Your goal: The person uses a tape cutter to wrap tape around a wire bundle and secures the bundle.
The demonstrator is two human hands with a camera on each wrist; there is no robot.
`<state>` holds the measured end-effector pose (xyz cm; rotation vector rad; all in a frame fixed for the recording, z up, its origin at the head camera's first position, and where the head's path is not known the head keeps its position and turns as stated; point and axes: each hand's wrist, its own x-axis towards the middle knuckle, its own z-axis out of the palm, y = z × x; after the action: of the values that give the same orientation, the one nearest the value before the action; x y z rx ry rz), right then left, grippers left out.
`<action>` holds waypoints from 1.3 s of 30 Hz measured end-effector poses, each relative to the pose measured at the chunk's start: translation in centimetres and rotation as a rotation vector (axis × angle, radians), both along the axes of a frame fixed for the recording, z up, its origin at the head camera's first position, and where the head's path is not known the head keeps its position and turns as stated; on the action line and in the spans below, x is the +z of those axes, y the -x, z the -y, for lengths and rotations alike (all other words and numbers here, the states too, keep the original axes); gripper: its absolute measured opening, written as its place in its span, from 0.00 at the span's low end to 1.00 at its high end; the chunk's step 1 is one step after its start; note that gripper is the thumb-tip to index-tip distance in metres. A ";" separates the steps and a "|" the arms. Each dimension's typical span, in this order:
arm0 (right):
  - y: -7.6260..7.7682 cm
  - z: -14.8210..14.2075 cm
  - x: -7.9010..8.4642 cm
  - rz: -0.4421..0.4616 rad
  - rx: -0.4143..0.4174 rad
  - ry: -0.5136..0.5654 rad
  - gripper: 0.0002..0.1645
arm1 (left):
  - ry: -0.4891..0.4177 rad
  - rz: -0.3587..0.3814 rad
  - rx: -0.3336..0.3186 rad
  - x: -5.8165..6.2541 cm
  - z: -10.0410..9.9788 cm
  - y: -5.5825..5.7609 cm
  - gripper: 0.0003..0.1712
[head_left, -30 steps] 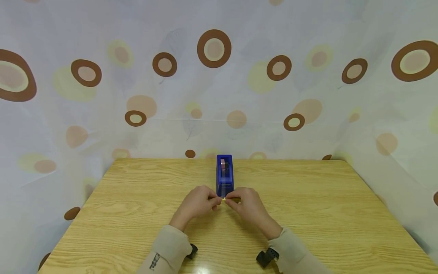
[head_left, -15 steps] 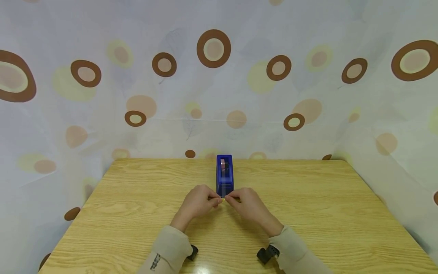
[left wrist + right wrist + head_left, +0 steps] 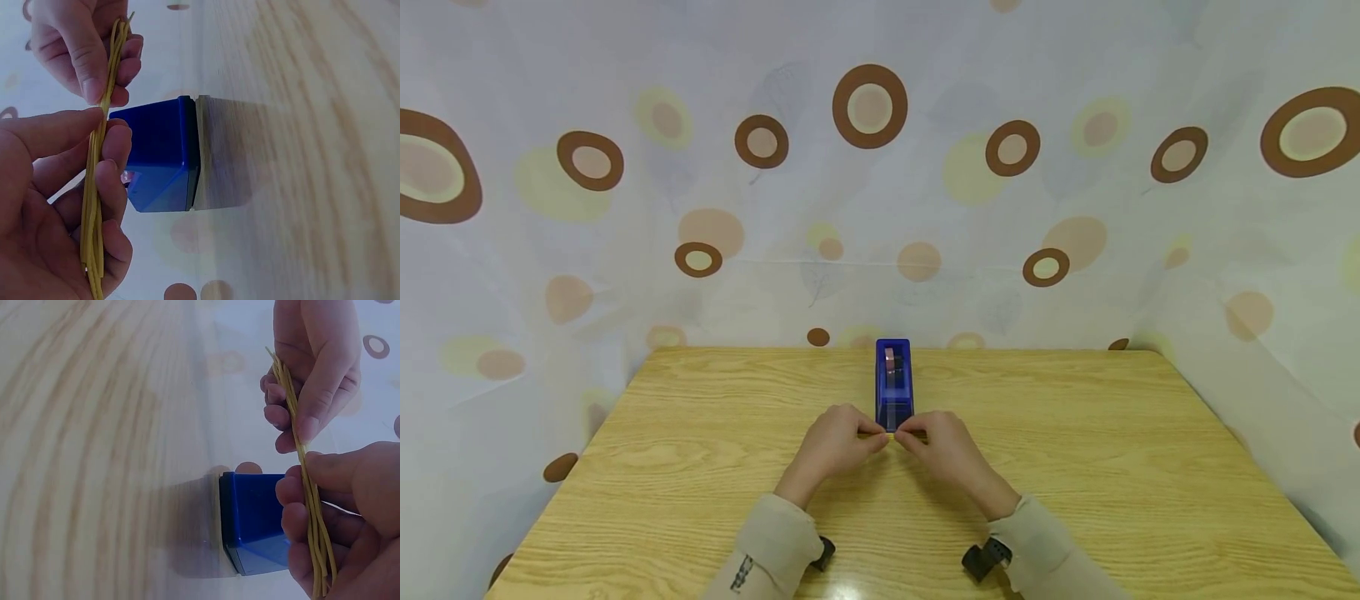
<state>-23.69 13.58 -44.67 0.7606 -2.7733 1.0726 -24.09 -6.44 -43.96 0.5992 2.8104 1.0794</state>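
Both hands hold a bundle of thin yellow wires (image 3: 95, 206) in front of a blue tape dispenser (image 3: 892, 387). My left hand (image 3: 837, 440) pinches the bundle near its middle, with the fingers curled behind it in the left wrist view. Close beside it, my right hand (image 3: 943, 443) pinches the same bundle between thumb and fingers. The two thumb tips almost meet on the wires. A strip of clear tape (image 3: 892, 412) runs down the dispenser's front toward the fingertips. Where it meets the bundle is hidden by the fingers.
The dispenser, with its tape roll (image 3: 890, 362) inside, stands near the back edge of the wood-grain table (image 3: 737, 417). A patterned curtain (image 3: 925, 308) hangs right behind the table and along its sides. Dark wrist devices sit under both sleeves.
Both hands stay at the dispenser's front with the wires. The left fingers have shifted slightly, and less yellow shows between the fingertips. The dispenser has not moved.
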 end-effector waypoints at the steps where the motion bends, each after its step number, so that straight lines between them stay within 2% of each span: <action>1: 0.0 0.0 -0.1 -0.007 -0.006 0.003 0.07 | 0.002 0.002 -0.001 0.0 0.0 0.0 0.09; 9: -0.2 0.3 -0.1 -0.058 -0.036 0.019 0.05 | 0.018 0.018 -0.026 0.5 0.3 0.0 0.10; 16: -0.3 0.5 0.0 -0.092 -0.059 0.020 0.04 | 0.030 0.068 -0.071 0.6 0.6 0.4 0.20; 22: -0.4 0.6 -0.3 -0.121 -0.071 0.027 0.03 | 0.037 0.086 -0.081 0.5 0.6 0.4 0.22; 30: -0.7 0.6 -0.3 -0.127 -0.076 0.024 0.03 | 0.025 0.048 -0.067 0.3 0.4 0.3 0.19; 35: -0.7 0.6 -0.3 -0.094 -0.080 0.024 0.04 | 0.039 -0.004 -0.059 0.2 0.4 0.4 0.17; 39: -0.4 0.5 -0.3 -0.061 -0.055 0.017 0.07 | 0.040 -0.018 -0.042 0.2 0.4 0.4 0.15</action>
<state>-23.26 13.09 -45.02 0.6984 -2.7143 1.0433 -24.49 -6.88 -43.78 0.6644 2.8135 1.0134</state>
